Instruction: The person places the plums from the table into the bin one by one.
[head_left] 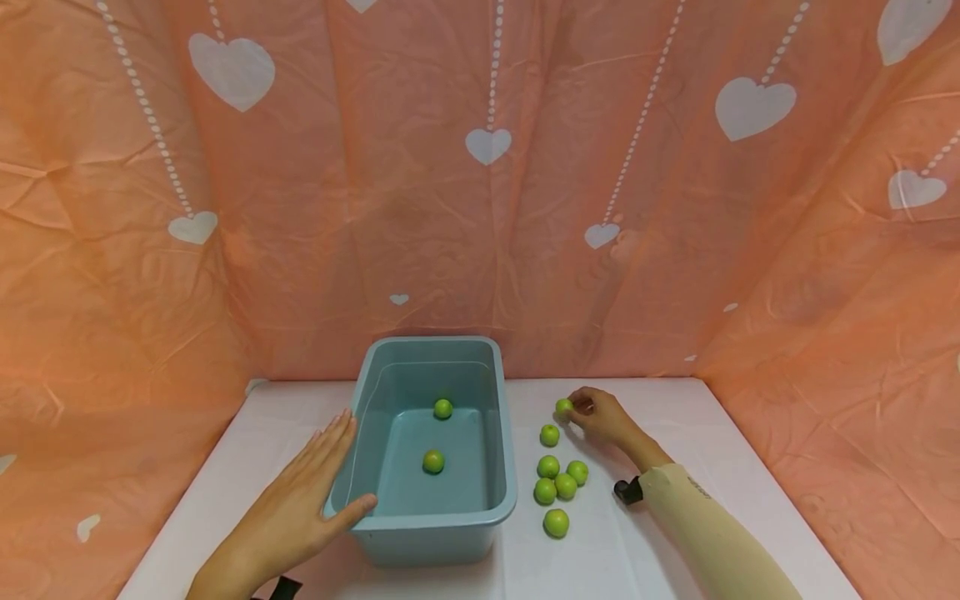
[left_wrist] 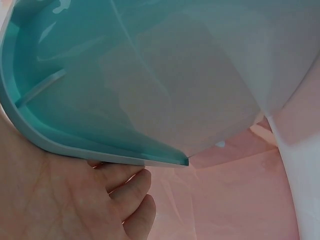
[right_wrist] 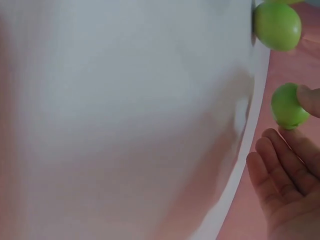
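My right hand [head_left: 603, 417] pinches a small round green fruit [head_left: 563, 407] between thumb and fingers at the back right of the table; the right wrist view shows this fruit [right_wrist: 288, 106] between thumb and fingertips. Against the left rim of a blue-grey plastic tub [head_left: 508, 467] rests my left hand [head_left: 296, 492], fingers straight and thumb over the near corner. Inside the tub lie two green fruits, one toward the back [head_left: 443, 408] and a yellower one [head_left: 433, 462] nearer the middle. From below, the left wrist view shows the tub's rim [left_wrist: 100, 158] beside the palm.
Several more green fruits [head_left: 566, 486] lie on the white tablecloth [head_left: 645, 550] between the tub and my right arm. A single fruit [head_left: 556, 523] sits nearest me. An orange curtain [head_left: 420, 208] with white hearts encloses the table at the back and sides.
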